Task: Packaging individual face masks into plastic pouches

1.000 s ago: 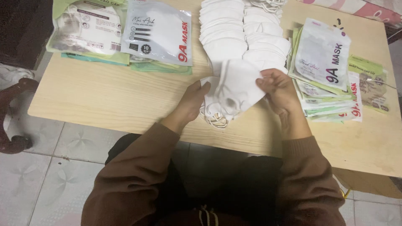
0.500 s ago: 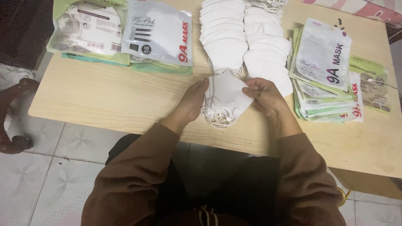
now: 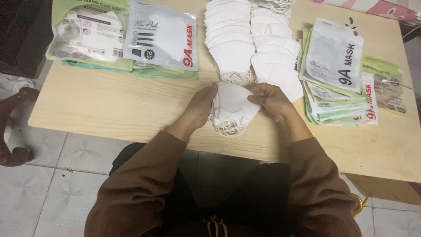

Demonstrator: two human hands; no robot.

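Wooden table [image 3: 109, 105]: white mask stack [image 3: 232, 107] pinched between left hand [image 3: 199, 107], right hand [image 3: 272, 98].

This looks like a small home packing spot rather than a factory. A plain pale wooden bench [image 3: 109, 105] stands on a tiled floor [image 3: 44, 184] with a flower pattern. Two rows of loose white face masks [image 3: 254, 48] fill its upper middle, filled mask packets [image 3: 160, 37] lie at upper left, and a stack of flat printed pouches [image 3: 337, 74] sits at right. Patterned pink fabric [image 3: 377, 6] shows at the upper right edge.
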